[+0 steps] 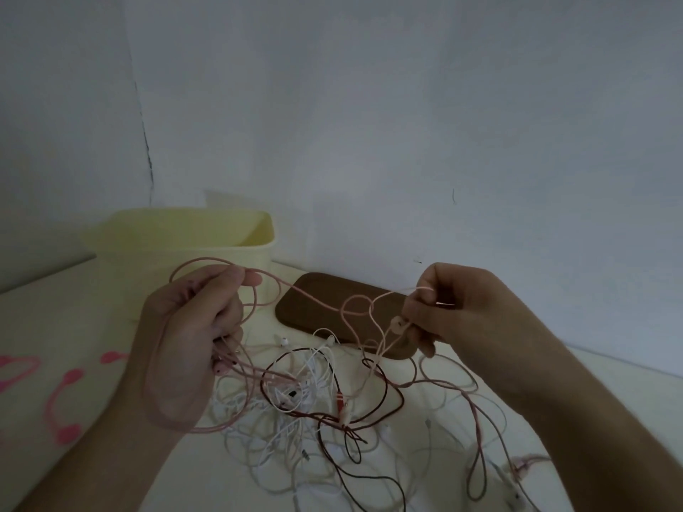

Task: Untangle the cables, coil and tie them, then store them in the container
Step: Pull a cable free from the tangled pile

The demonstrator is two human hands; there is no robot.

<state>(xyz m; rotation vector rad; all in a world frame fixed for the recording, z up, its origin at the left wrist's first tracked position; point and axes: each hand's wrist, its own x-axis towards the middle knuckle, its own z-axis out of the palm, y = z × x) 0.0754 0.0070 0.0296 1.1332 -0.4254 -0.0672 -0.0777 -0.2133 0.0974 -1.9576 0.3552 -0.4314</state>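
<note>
Both hands pinch the pink cable [306, 295]: left hand [184, 338] holding loops, right hand [454, 308] near its earbud (limp, light, snag-prone).

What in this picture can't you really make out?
- Inside of the yellow container: head view sees only its near wall and rim, so its contents are hidden.
- Where the pink cable ends: it runs into the cable tangle, too dim and thin to trace.
- Left hand palm: it faces away.
- Right hand fingertips: curled under.
- Pink ties: blurred, partly cut by the left edge.
</note>
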